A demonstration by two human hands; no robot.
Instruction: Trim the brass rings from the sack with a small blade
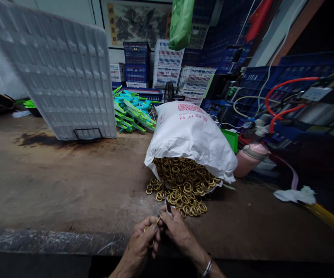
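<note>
My left hand is closed on brass-coloured rings, which show between its fingers. Pressed close beside it, my right hand grips a narrow tool with a flat dark end that points up and away; its exact kind I cannot make out. The fingertips of both hands meet around one ring seen nearly edge-on. Just beyond them, a heap of loose rings spills from the mouth of a white woven sack lying on its side. The lower fingers are partly hidden.
A ribbed translucent panel stands upright on the wooden table at left. Green and blue pieces lie behind the sack. To its right are a pink bottle, red hoses and a crumpled white cloth. Crates are stacked behind.
</note>
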